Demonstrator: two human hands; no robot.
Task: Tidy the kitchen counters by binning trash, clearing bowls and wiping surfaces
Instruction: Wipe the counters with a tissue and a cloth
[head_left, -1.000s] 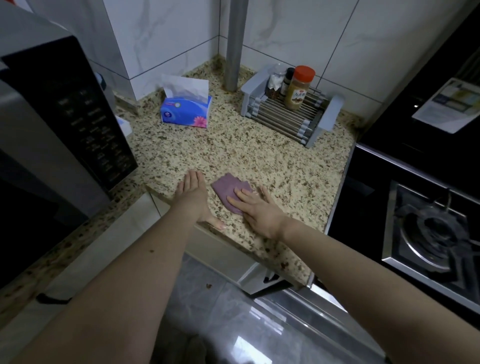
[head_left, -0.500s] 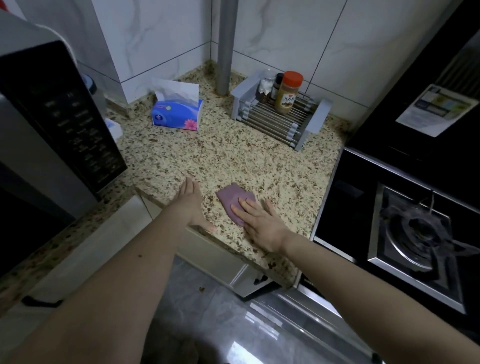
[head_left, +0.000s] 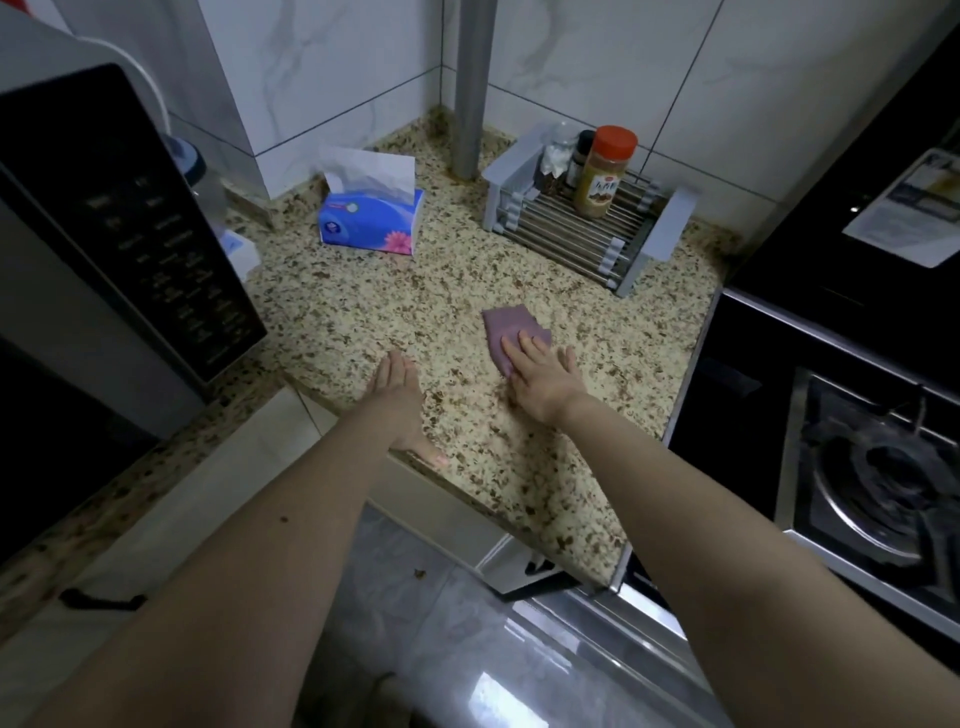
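Right hand (head_left: 545, 376), fingers flat, had pushed the cloth (head_left: 511, 330) further right across the counter (head_left: 363, 312), left hand (head_left: 397, 400) apparently braced flat at the edge, so wiping was mid-pass.

Nothing truly legible: orange-lidded spice jar (head_left: 602, 174) has a label with blurred characters, blue tissue box (head_left: 370, 222) a round logo too small to read, microwave panel (head_left: 166, 260) and stove-side leaflet (head_left: 911, 208) print unreadable.
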